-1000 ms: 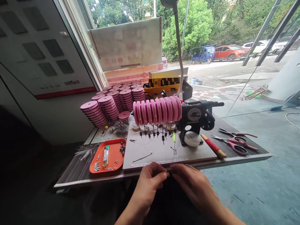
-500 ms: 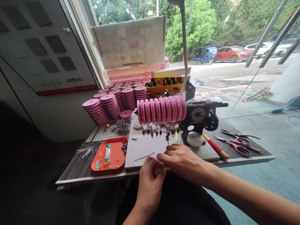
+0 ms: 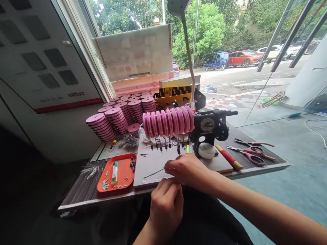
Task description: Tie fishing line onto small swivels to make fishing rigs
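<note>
My left hand (image 3: 166,200) is closed at the front edge of the white board (image 3: 150,160), its fingertips hidden; what it pinches is too small to make out. Just above and to its right, my right hand (image 3: 187,168) has curled fingers at the end of a thin metal needle-like tool (image 3: 154,173) lying on the board. Whether that hand grips the tool or a fine line is hidden. Beyond both hands, a row of pink spools (image 3: 168,120) sits on a black winding machine (image 3: 208,126), with small black-tipped pieces hanging below.
An orange tray (image 3: 100,185) with a small tube and tiny parts lies left. Stacks of pink discs (image 3: 102,127) stand behind it. Scissors (image 3: 255,158), pliers (image 3: 255,142) and a red-wrapped stick (image 3: 228,157) lie right. A lamp arm (image 3: 189,58) rises at the back.
My right hand has come down to the tool's end on the board. My left hand has turned over, its fingers more tightly closed. The whole view has shifted slightly.
</note>
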`<state>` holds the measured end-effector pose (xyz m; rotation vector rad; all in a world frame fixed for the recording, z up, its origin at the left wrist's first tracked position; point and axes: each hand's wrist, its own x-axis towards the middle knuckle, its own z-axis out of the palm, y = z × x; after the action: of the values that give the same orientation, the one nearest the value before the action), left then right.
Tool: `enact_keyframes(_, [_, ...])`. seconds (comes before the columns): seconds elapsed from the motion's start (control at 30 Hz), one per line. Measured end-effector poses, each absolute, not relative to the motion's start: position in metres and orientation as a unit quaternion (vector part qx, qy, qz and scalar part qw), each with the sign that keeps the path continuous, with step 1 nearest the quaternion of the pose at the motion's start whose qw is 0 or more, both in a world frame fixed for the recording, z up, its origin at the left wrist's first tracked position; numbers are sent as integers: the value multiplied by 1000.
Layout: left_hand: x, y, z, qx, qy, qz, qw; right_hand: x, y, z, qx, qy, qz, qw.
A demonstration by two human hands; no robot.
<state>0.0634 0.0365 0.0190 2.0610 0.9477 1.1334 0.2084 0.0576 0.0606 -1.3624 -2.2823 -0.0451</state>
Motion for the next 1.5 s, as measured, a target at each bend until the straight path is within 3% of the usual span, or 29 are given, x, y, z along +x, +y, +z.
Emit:
enact_keyframes(0.17, [76,36,24,418,420,364,719,236,17,47,-445,-790,-48,420])
enact_keyframes(0.23, [79,37,25,295,417,326,796,246,2,36,-403,-794,-85,448])
enact_keyframes(0.3, [81,36,26,256,421,310,813,249,-8,26,-360,-834,-123,400])
enact_keyframes(0.47, [82,34,29,238,436,300,814,241,-9,13,-303,-862,-192,359])
enact_keyframes(0.63, [85,31,32,324,439,319,775,234,-11,1,-366,-827,-89,418])
enact_keyframes(0.8, [84,24,33,650,455,410,450,224,-18,9,-400,-800,27,446])
enact_keyframes(0.87, [81,23,32,686,452,418,387,222,-14,23,-403,-797,97,440])
enact_keyframes(1.13, [76,25,27,687,453,468,323,220,37,77,-491,-711,360,351])
enact_keyframes(1.3, [72,29,14,710,421,489,282,218,56,73,-485,-718,396,304])
enact_keyframes(1.5, [70,32,10,734,380,451,338,217,50,73,-494,-724,371,308])
